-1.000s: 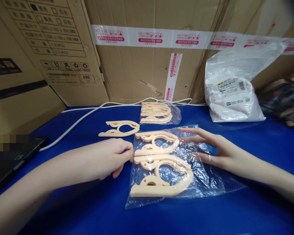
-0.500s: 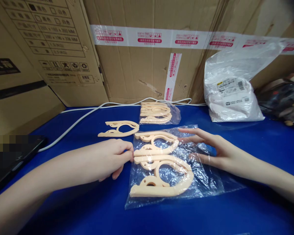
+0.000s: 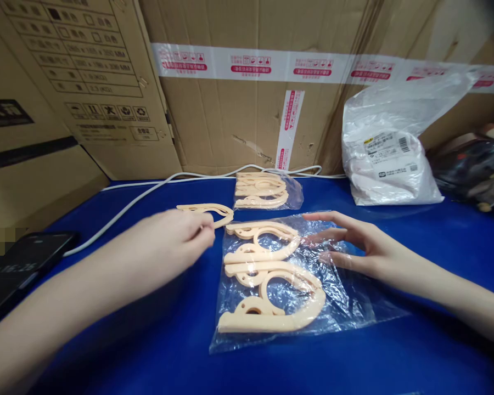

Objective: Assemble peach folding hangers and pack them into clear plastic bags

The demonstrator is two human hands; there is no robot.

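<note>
My left hand (image 3: 177, 236) is curled closed over the near part of a loose beige folding hanger (image 3: 222, 212), hiding much of it. Whether the fingers grip the hanger is hidden. To the right lies a clear plastic bag (image 3: 354, 299) with folded beige hangers (image 3: 304, 315) side by side inside. My right hand (image 3: 354, 244) rests with fingers apart on the right side of this bag, touching the film. Behind it, a second clear bag (image 3: 297, 192) holds several more folded hangers (image 3: 263, 202).
Cardboard boxes (image 3: 230, 120) wall off the back and left of the blue table (image 3: 156, 351). A white cable (image 3: 135, 195) runs along the back. A phone (image 3: 28, 258) lies at left, a white labelled package (image 3: 389, 159) at back right, dark wrapped items (image 3: 473, 164) beyond.
My left hand has moved up and left from the bag's edge onto the loose hanger. My right hand has barely shifted on the bag.
</note>
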